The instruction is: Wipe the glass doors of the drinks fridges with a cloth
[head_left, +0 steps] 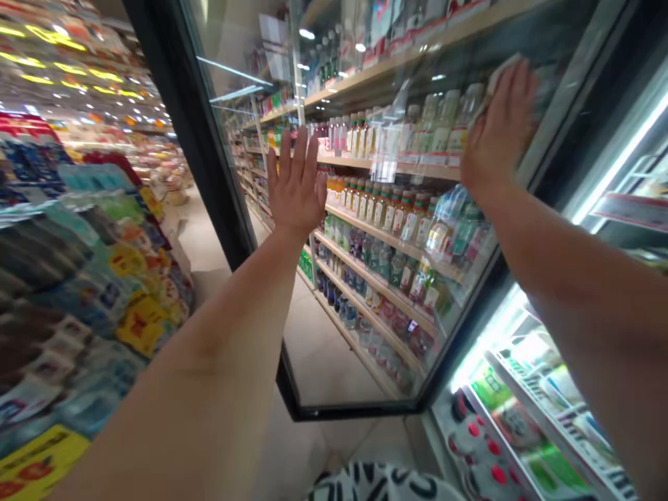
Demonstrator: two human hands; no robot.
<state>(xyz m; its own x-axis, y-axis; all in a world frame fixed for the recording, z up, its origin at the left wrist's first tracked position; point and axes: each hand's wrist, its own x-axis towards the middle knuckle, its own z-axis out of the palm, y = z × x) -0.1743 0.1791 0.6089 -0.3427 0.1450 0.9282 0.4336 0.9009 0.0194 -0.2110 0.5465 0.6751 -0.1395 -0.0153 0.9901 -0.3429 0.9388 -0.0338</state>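
A glass cooler door (pixel 344 376) with a black frame stands swung open in front of me. My left hand (pixel 296 182) rests against the glass, fingers stretched out and apart, holding nothing. Higher up at the right, near the hinge side, my right hand (pixel 501 125) presses a pale cloth (pixel 505 68) to the pane. Only the cloth's edge shows past the fingers; the rest is hidden beneath the palm. Through the glass and in its reflections appear shelves with rows of bottles (pixel 386 209).
Right of the door, the lit cooler has shelves (pixel 527 410) of packaged goods, with red-capped bottles (pixel 485 452) at the bottom. Stacked packages (pixel 104 257) line the aisle at left. Pale floor tiles (pixel 206 278) run between. Patterned clothing (pixel 386 483) shows at the bottom.
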